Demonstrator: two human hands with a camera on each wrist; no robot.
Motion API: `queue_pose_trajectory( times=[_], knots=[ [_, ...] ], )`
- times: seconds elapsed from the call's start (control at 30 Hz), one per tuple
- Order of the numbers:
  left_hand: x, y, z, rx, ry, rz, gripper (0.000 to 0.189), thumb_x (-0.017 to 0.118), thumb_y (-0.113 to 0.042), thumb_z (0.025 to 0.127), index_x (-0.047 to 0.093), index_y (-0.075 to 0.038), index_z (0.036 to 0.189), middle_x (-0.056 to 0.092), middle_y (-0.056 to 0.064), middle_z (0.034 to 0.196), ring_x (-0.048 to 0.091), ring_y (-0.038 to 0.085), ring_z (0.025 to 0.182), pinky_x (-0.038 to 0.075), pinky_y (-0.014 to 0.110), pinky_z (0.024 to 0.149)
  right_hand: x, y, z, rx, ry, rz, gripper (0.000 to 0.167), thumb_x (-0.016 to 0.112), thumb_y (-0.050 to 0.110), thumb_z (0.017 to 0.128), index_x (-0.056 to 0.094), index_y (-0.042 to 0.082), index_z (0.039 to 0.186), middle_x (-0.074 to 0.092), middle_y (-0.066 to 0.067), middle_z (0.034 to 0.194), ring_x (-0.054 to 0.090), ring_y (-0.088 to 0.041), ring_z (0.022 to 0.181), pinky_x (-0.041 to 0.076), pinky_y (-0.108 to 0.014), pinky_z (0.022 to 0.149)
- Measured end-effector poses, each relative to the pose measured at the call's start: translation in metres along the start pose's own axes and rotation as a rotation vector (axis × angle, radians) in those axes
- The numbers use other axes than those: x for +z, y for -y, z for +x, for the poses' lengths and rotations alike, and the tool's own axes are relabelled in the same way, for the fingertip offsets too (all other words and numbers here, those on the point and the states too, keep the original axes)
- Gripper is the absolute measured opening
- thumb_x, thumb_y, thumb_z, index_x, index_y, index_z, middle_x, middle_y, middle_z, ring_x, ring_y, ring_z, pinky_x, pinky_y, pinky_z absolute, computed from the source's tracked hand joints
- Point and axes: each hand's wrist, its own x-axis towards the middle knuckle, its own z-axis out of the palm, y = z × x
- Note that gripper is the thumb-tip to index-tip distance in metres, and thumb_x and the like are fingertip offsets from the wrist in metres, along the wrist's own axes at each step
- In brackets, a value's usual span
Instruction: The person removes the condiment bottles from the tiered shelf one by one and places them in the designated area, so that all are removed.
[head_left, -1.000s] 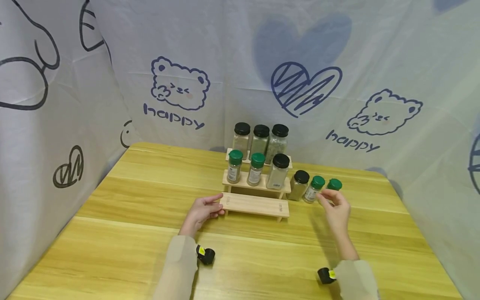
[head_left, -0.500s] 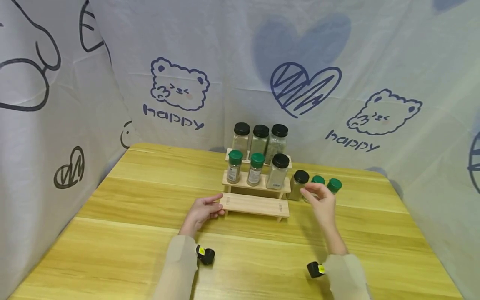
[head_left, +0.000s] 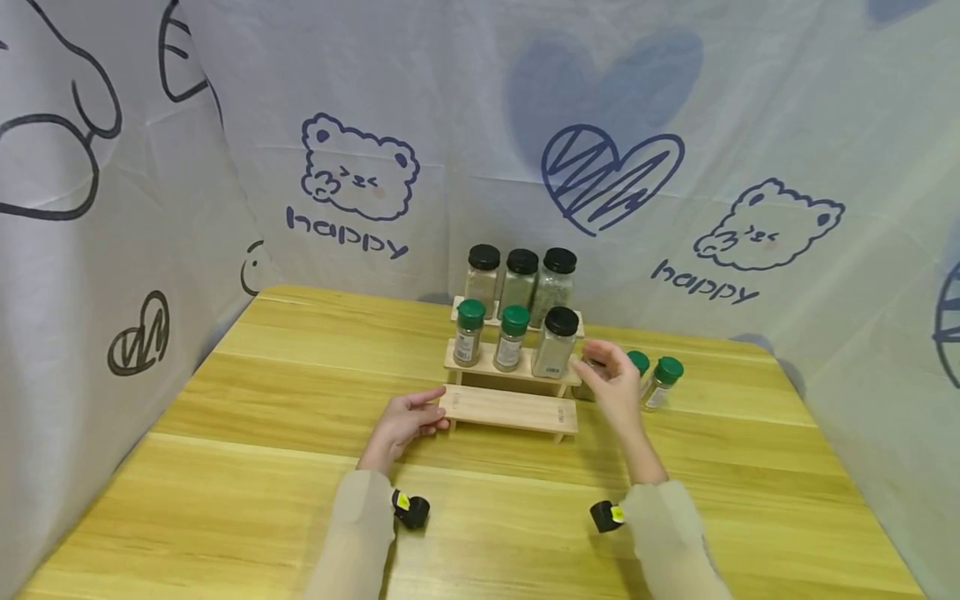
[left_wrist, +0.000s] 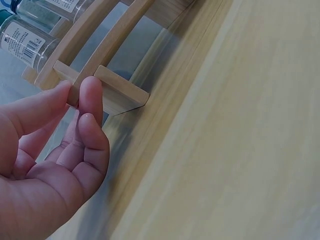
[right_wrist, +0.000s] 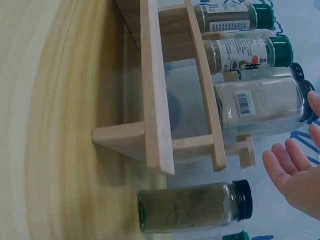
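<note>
My left hand pinches the left end of the lowest tier of a wooden stepped spice rack between thumb and fingers; the left wrist view shows this grip on the rack close up. My right hand is raised at the rack's right side, its fingers relaxed and holding nothing. Its thumb is close to the black lid of a spice jar on the middle tier; whether they touch, I cannot tell. Below that hand, another black-lidded jar stands on the table beside the rack, partly hidden in the head view.
Two green-capped shakers share the middle tier with the jar. Three black-lidded jars fill the top tier. Right of the rack, two more green-capped shakers stand on the wooden table. A printed cloth hangs behind.
My right hand has moved left, from beside the green-capped shakers across to the rack's right end, now covering part of the black-lidded jar. The left hand has stayed on the rack.
</note>
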Motion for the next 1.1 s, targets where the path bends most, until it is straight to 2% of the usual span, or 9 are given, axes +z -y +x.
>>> queue_pose_trajectory(
  times=[0.07, 0.17, 0.5, 0.73, 0.83, 0.97, 1.1],
  knots=[
    [0.000, 0.000, 0.000, 0.000, -0.002, 0.002, 0.043, 0.056, 0.005, 0.084, 0.046, 0.004, 0.126, 0.063, 0.005, 0.076, 0.061, 0.010, 0.062, 0.046, 0.019, 0.056, 0.004, 0.006, 0.002, -0.015, 0.014, 0.005, 0.032, 0.062, -0.012, 0.077, 0.051, -0.017, 0.107, 0.053, -0.032, 0.103, 0.055, -0.021, 0.092, 0.046, -0.024, 0.079],
    [0.000, 0.000, 0.000, -0.006, -0.010, -0.001, 0.043, 0.056, 0.006, 0.084, 0.047, 0.003, 0.126, 0.063, 0.006, 0.076, 0.061, 0.010, 0.063, 0.046, 0.019, 0.056, 0.009, 0.012, 0.006, -0.021, 0.022, 0.009, 0.034, 0.061, -0.012, 0.077, 0.050, -0.018, 0.109, 0.052, -0.032, 0.105, 0.052, -0.027, 0.095, 0.046, -0.024, 0.079],
    [-0.001, 0.000, -0.001, -0.005, -0.011, -0.002, 0.043, 0.055, 0.006, 0.084, 0.047, 0.003, 0.125, 0.063, 0.006, 0.077, 0.061, 0.011, 0.063, 0.047, 0.020, 0.056, 0.016, 0.014, 0.018, -0.037, 0.034, 0.052, 0.040, 0.061, -0.013, 0.077, 0.046, -0.017, 0.114, 0.051, -0.032, 0.106, 0.052, -0.023, 0.094, 0.047, -0.021, 0.075],
    [-0.001, 0.001, -0.001, -0.003, 0.000, -0.005, 0.043, 0.056, 0.006, 0.084, 0.046, 0.004, 0.126, 0.063, 0.006, 0.076, 0.061, 0.011, 0.063, 0.046, 0.019, 0.056, 0.019, 0.015, 0.024, -0.015, 0.053, 0.012, 0.040, 0.064, -0.009, 0.077, 0.049, -0.013, 0.114, 0.051, -0.027, 0.109, 0.049, -0.022, 0.095, 0.043, -0.041, 0.084],
    [-0.001, 0.001, 0.000, 0.005, 0.004, -0.002, 0.043, 0.056, 0.005, 0.084, 0.046, 0.005, 0.125, 0.063, 0.006, 0.077, 0.061, 0.011, 0.063, 0.046, 0.019, 0.056, 0.019, 0.005, 0.029, -0.007, 0.064, 0.000, 0.043, 0.066, -0.008, 0.075, 0.049, -0.011, 0.115, 0.050, -0.023, 0.113, 0.049, -0.018, 0.097, 0.043, -0.037, 0.084],
    [-0.002, 0.002, 0.000, 0.008, 0.008, 0.001, 0.043, 0.056, 0.005, 0.084, 0.046, 0.005, 0.126, 0.063, 0.006, 0.077, 0.061, 0.011, 0.064, 0.046, 0.020, 0.056, 0.019, -0.012, 0.034, -0.001, 0.076, -0.034, 0.048, 0.069, -0.003, 0.074, 0.047, -0.007, 0.117, 0.051, -0.018, 0.113, 0.050, -0.011, 0.095, 0.042, -0.024, 0.080],
    [-0.001, 0.000, -0.001, 0.003, 0.013, 0.002, 0.043, 0.055, 0.005, 0.084, 0.046, 0.003, 0.126, 0.063, 0.006, 0.078, 0.061, 0.011, 0.064, 0.047, 0.020, 0.057, 0.022, 0.000, 0.031, 0.023, 0.073, -0.045, 0.049, 0.068, -0.006, 0.074, 0.044, -0.008, 0.117, 0.052, -0.023, 0.111, 0.049, -0.015, 0.092, 0.042, -0.023, 0.076]
  ],
)
